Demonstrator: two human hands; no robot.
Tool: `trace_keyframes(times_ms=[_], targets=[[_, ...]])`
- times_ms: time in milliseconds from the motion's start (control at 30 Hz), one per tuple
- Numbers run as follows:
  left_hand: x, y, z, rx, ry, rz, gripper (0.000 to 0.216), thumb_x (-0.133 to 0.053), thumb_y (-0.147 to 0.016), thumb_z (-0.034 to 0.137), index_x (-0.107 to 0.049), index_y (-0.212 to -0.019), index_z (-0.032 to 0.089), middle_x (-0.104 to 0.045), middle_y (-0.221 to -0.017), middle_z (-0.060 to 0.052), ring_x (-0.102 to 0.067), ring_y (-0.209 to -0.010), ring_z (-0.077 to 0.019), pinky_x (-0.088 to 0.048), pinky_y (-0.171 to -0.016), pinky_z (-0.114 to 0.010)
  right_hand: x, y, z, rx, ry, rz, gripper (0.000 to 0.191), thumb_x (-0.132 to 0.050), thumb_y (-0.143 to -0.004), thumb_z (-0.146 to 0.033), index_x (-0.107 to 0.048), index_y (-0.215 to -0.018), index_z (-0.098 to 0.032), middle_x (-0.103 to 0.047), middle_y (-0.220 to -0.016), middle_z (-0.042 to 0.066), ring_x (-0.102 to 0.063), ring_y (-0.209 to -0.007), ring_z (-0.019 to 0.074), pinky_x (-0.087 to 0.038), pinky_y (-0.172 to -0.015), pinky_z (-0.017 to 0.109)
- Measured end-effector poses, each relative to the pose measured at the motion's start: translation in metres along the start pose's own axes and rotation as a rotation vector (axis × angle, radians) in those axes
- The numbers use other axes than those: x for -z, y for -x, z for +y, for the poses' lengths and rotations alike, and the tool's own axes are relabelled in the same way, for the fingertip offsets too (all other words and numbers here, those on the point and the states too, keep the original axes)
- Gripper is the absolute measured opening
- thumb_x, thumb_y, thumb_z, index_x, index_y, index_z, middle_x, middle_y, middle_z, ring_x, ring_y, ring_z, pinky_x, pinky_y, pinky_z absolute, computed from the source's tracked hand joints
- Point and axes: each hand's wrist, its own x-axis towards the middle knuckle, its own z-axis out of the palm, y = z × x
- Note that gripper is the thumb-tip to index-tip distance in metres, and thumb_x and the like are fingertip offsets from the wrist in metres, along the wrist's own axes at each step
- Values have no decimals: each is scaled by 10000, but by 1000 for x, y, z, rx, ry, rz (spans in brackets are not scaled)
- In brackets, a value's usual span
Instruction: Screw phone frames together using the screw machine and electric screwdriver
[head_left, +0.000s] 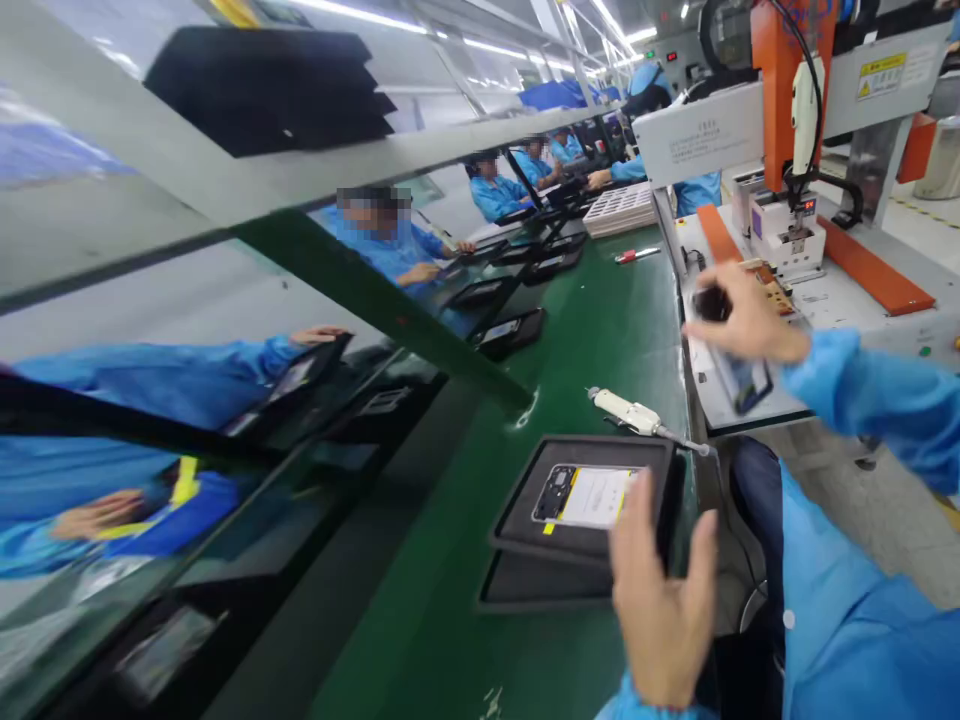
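At a green conveyor belt [592, 330] on an electronics assembly line, a worker in a blue smock handles two devices at once. The right hand [742, 315] is closed around the upper end of a dark phone [742, 380], blurred, holding it just above the grey bed of a screw-fastening machine [787, 230] beside the belt. The left hand [660, 610] is open, fingers spread and thumb apart, gripping nothing. It overlaps the near corner of a black tray [525, 500] on the belt, though contact cannot be confirmed. In the tray lies a phone housing [589, 495], pale with a yellow strip along one edge.

A white electric screwdriver [637, 412] rests on the belt just beyond the tray. The machine's orange column carries a small red digital readout [806, 205], and a yellow warning label [881, 75] sits on its grey crossbeam. The label's print, like that on the white panel [697, 140], is too small to read. Co-workers' blue sleeves [495, 195] line the belt's far side.
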Motion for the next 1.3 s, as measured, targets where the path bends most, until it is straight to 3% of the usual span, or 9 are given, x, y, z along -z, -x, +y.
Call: trace_keyframes(times_ms=[100, 200, 433, 667, 800, 900, 1000, 1067, 1300], targets=[[17, 8, -53, 175, -280, 306, 674, -544, -841, 527, -497, -1346, 83, -414, -1461, -242, -290, -1419, -344, -236, -1158, -515, 26, -80, 75, -209, 292, 107, 505, -703, -672, -361, -552, -1089, -119, -522, -1091, 119, -511, -1020, 255, -427, -944, 412], [25, 18, -100, 435, -346, 327, 780, -473, -839, 610, -459, -1370, 39, -330, -1497, -279, -234, -1434, -377, -227, -1149, -553, 25, -120, 126, -377, 454, 60, 586, -697, -685, -387, -540, -1164, -88, -474, -1185, 164, -491, -1079, 282, -412, -956, 414], [21, 20, -113, 425, -380, 241, 752, -384, -864, 633, -491, -1350, 69, -378, -1486, -242, -246, -1436, -347, -234, -1147, -546, -6, -101, 169, -567, 644, -123, 581, -619, -759, -454, -556, -1188, -67, -478, -1222, 208, -467, -1106, 345, -360, -964, 509], [22, 17, -108, 424, -374, 217, 789, -371, -858, 650, -492, -1345, 41, -373, -1483, -257, -240, -1436, -361, -235, -1142, -556, -18, -87, 169, -512, 645, -105, 411, -470, -903, -332, -536, -1159, -17, -429, -1272, 276, -355, -1220, 375, -269, -996, 580], [22, 16, -102, 442, -364, 191, 829, -362, -852, 661, -468, -1359, 14, -391, -1462, -278, -235, -1434, -374, -230, -1139, -563, -5, -48, 146, -350, 605, -62, 400, -437, -937, -349, -508, -1213, -67, -440, -1306, 210, -412, -1191, 280, -308, -1031, 477], [22, 14, -102, 452, -372, 173, 834, -364, -850, 662, -444, -1379, 23, -424, -1435, -285, -235, -1434, -374, -234, -1130, -574, 15, 25, 139, -214, 505, -62, 399, -400, -945, -465, -591, -1037, -128, -598, -1028, 125, -546, -965, 213, -421, -896, 346], [20, 16, -102, 456, -375, 175, 797, -386, -857, 644, -445, -1383, 48, -427, -1436, -276, -224, -1443, -353, -219, -1140, -554, 39, 108, 149, -433, 445, -247, 506, -543, -787, -679, -540, -631, -197, -581, -659, 89, -553, -675, 213, -419, -672, 342], [17, 20, -100, 457, -354, 179, 741, -407, -870, 605, -454, -1378, 67, -421, -1448, -262, -227, -1446, -332, -212, -1149, -532, 51, 144, 163, -591, 430, -251, 533, -573, -730, -728, -487, -536, -239, -570, -595, 92, -540, -608, 211, -391, -618, 354], [6, 22, -104, 458, -167, 326, 508, -512, -884, 431, -515, -1319, 166, -477, -1440, -164, -291, -1431, -249, -228, -1168, -460, 53, 149, 201, -446, 387, -178, 544, -505, -743, -773, -467, -501, -287, -521, -477, 36, -496, -460, 209, -448, -540, 404]])
